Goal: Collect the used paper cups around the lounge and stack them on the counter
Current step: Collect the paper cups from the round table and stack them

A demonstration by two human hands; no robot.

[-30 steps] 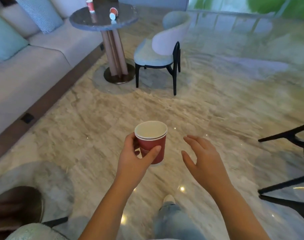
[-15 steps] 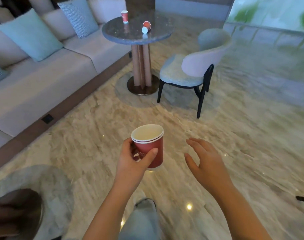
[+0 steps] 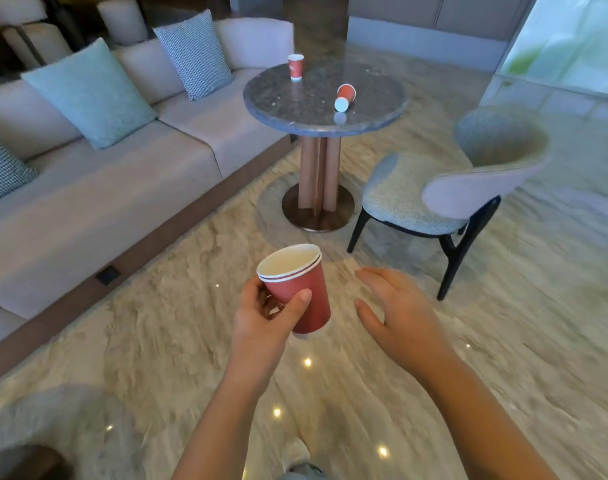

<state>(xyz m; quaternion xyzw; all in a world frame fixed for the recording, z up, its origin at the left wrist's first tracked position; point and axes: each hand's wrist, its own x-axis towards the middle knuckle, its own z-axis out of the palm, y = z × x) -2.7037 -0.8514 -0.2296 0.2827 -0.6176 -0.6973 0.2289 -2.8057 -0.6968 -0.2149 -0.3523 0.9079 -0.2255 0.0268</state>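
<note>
**Left hand** [image 3: 261, 317]: gripped the held cups, thumb across the front of the red wall, fingers curled behind.

**Held cups** [image 3: 299, 289]: two red paper cups, nested, with two white rims one above the other. They were mouth up and tilted with the rim leaning left, carried in the air above the floor [image 3: 157, 341] in front of the person.

**Right hand** [image 3: 396, 313]: open, palm down, fingers loosely straight, holding nothing. It was just right of the held cups and apart from them.

**Table** [image 3: 295, 109]: round, with a dark speckled top on a pedestal and a round metal base. It stood ahead of the hands, between the sofa and the chair.

**Upright cup** [image 3: 295, 66]: red with a white rim, standing near the far left edge of the table.

**Tipped cup** [image 3: 345, 97]: red, lying on its side on the right half of the table top, white end toward the camera, well apart from the upright cup.

**Chair** [image 3: 469, 188]: pale upholstery, curved back, dark legs, just right of the table.

**Sofa** [image 3: 88, 202]: beige, along the left side.

**Teal cushion** [image 3: 88, 95] and **checked cushion** [image 3: 195, 53]: both leaned against the sofa back.

**Floor**: pale, marble-patterned, with small bright light reflections near the person's arms.
</note>
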